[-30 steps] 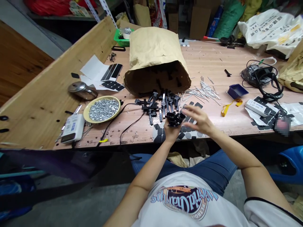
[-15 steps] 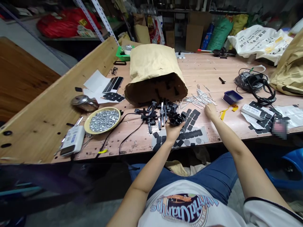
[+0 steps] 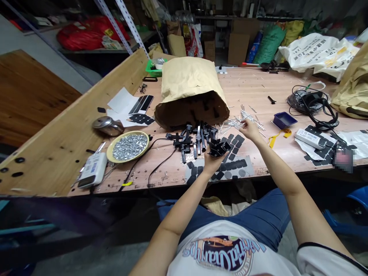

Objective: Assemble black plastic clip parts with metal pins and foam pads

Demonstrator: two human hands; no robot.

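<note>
My left hand (image 3: 212, 161) is closed around several black plastic parts (image 3: 219, 147), held just above the near part of the table. Beside it lies a heap of similar black parts with long bars (image 3: 184, 142), in front of the open paper sack. My right hand (image 3: 249, 129) reaches into a loose pile of thin metal rods (image 3: 232, 124). Its fingertips are pinched together among the rods; what lies between them is too small to make out. Black rounded pads on a backing sheet (image 3: 234, 165) lie below and between the hands.
A brown paper sack (image 3: 189, 76) lies with its mouth toward me. On the left stand a yellow dish of small metal pieces (image 3: 128, 146), a metal-coloured container (image 3: 107, 125) and a white device (image 3: 92, 170). To the right are a dark blue tray (image 3: 284, 119) and a black headset (image 3: 319, 109).
My right hand has moved left and slightly away from me, into the rods. My left hand still holds the black parts, now tilted a little differently. The view has shifted slightly.
</note>
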